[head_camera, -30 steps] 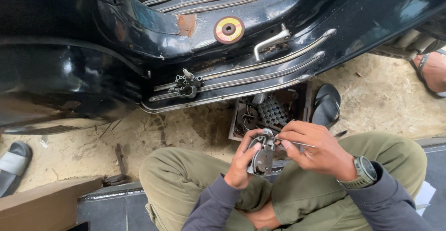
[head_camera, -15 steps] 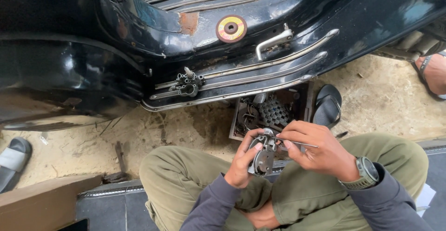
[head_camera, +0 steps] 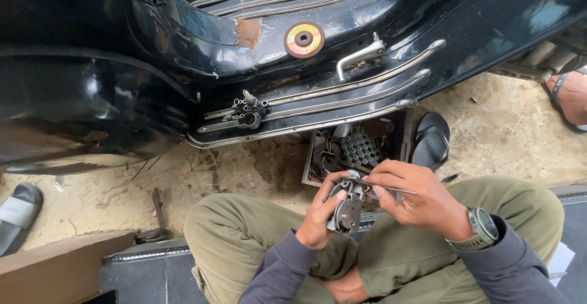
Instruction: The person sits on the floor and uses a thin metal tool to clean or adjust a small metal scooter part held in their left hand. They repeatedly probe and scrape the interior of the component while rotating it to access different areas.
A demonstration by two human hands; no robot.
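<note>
One cam only, head-worn, looking steeply down over the seated person's olive-trousered knees (head_camera: 244, 237). Close to the lap, w/ sandy concrete floor (head_camera: 244, 169) mid-frame and the glossy black scooter body (head_camera: 92, 90) lying across the top, farther off. No 2nd view to share anything with

Sandalled foot (head_camera: 572, 93) cut off right.

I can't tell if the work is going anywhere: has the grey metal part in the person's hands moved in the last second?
No. The grey metal part sits in the same spot just below the box of parts, gripped by the left hand.
</note>
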